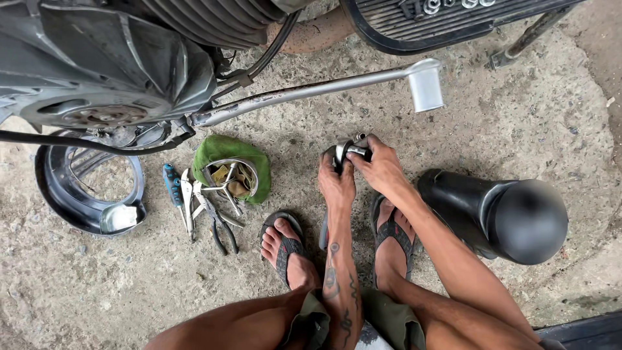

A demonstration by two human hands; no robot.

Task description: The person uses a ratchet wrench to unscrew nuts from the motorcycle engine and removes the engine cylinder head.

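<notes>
Left hand (335, 185): it is closed around the dark side of a small round metal part (350, 150), with the fingers wrapped from the left.
Right hand (379, 167): it grips the same part from the right and top; the fingers are curled tight on the shiny piece.
Part: it is held between both hands, above the concrete floor (518, 116), just in front of the two feet in sandals (288, 249). What kind of part it is, I cannot tell exactly.
Lever (311, 91): a long metal arm with a grey cylinder at its end passes above the hands, apart from them.
Tools: a green cloth (223, 150) with a metal bowl (233, 176) of small pieces, then pliers (217, 220) and a blue-handled screwdriver (172, 185), lie left of the left foot.
Black cover (499, 217): it lies on the right, near the right forearm.
Ring cover (84, 188): it is far left, under the engine (110, 65).
Advice: I judge it is best to keep the left hand steady as a support and let the right hand do the turning or pressing, holding the part low over the floor so small pieces do not fall far.
</notes>
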